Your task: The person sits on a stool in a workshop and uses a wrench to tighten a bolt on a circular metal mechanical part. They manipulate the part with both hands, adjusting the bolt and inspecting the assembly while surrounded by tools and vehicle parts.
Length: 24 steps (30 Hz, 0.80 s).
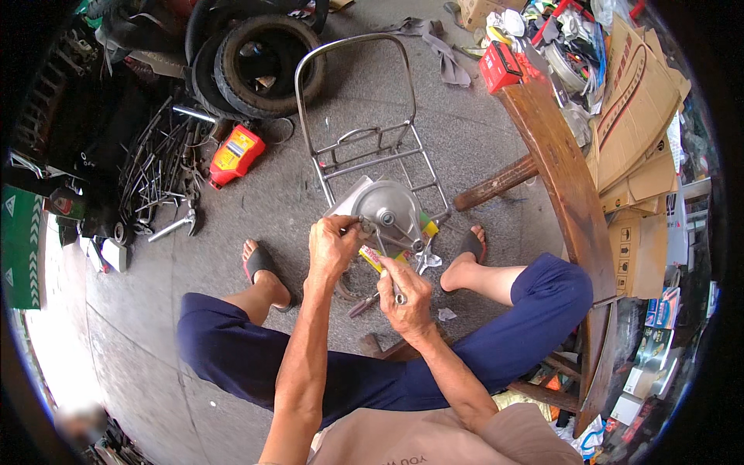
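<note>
A round silver brake plate (pixel 395 203) with a central hole and a lever arm lies between my feet, on a flat metal piece and yellow-green packaging (pixel 373 256). My left hand (pixel 332 246) is at its left edge, thumb and fingers pinched on a small metal piece I cannot make out. Closed round a wrench (pixel 400 297), my right hand (pixel 407 298) is just below the plate. The wrench's ring end shows by the palm and its shank points up toward the plate. Beneath the right hand, a dark-handled tool (pixel 363 307) lies on the floor.
A metal rack frame (pixel 355 39) stands beyond the plate. Tyres (pixel 271 105), a red bottle (pixel 235 157), a hammer (pixel 174 226) and loose tools (pixel 159 159) lie left. On the right are a wooden bench (pixel 554 167), flattened cardboard (pixel 639 108) and a red box (pixel 500 67).
</note>
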Each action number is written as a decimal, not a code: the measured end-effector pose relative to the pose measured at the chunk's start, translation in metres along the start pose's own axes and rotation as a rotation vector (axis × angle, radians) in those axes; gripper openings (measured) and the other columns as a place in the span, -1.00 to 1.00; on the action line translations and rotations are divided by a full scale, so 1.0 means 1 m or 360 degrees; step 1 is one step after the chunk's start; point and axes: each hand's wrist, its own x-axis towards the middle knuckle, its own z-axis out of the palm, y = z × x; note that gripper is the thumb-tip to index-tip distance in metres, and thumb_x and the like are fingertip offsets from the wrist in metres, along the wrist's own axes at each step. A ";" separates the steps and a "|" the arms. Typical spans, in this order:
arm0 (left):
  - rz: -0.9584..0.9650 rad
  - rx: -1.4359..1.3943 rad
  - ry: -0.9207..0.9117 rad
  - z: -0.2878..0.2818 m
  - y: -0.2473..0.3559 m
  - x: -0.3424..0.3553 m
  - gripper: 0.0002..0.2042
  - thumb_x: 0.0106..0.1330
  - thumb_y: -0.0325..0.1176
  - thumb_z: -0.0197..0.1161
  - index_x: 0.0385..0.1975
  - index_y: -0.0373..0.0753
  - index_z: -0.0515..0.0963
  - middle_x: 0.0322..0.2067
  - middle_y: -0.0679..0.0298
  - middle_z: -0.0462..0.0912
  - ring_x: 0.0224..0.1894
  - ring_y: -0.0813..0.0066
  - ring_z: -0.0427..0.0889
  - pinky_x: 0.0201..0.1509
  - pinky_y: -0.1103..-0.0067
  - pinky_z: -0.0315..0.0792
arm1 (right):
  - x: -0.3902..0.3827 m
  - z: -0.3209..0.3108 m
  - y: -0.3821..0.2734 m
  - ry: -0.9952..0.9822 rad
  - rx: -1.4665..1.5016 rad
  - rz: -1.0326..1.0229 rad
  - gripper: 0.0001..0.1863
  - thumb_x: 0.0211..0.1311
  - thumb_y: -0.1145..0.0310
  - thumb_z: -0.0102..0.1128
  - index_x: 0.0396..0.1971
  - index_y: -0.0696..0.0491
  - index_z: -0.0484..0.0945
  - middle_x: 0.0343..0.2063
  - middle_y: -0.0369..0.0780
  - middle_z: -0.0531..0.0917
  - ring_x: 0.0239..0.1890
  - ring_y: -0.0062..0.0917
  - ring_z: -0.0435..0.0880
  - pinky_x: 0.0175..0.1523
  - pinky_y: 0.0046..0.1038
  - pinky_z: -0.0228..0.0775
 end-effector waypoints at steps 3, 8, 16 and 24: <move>-0.0047 -0.0038 -0.0017 -0.001 0.004 0.001 -0.78 0.14 -0.42 0.27 -0.25 -0.37 0.70 -0.44 -0.02 0.72 -0.40 0.22 0.75 -0.25 0.44 0.56 | -0.006 0.010 0.003 -0.0008 -0.0090 -0.0046 -0.66 0.13 0.55 0.22 -0.05 0.17 0.56 -0.23 -0.02 0.68 -0.24 -0.18 0.72 -0.14 -0.29 0.59; 0.0010 -0.0048 0.0014 0.005 -0.006 0.004 -0.78 0.15 -0.45 0.30 -0.25 -0.42 0.68 -0.46 0.01 0.74 -0.43 0.48 0.70 -0.34 0.51 0.54 | -0.021 0.023 0.006 -0.0076 -0.0215 -0.0083 -0.62 0.18 0.55 0.18 0.02 0.27 0.47 -0.18 0.07 0.65 -0.20 -0.10 0.70 -0.13 -0.25 0.57; 0.0022 0.0023 -0.0002 0.007 -0.008 0.006 -0.82 0.13 -0.40 0.25 -0.35 -0.36 0.64 -0.40 -0.05 0.69 -0.29 0.00 0.71 -0.16 0.31 0.54 | -0.019 0.016 0.003 -0.0056 -0.0093 0.0123 -0.69 0.31 0.49 0.09 0.01 0.27 0.49 -0.17 0.05 0.66 -0.18 -0.09 0.70 -0.09 -0.23 0.53; 0.0028 0.0107 -0.0004 0.006 -0.016 0.004 -0.82 0.17 -0.35 0.24 -0.37 -0.34 0.63 -0.41 -0.05 0.68 -0.28 -0.04 0.69 -0.18 0.27 0.54 | -0.010 0.014 -0.008 -0.0060 -0.0122 0.0082 -0.73 0.27 0.50 0.12 -0.07 0.30 0.52 -0.28 0.09 0.65 -0.32 -0.04 0.68 -0.22 -0.19 0.51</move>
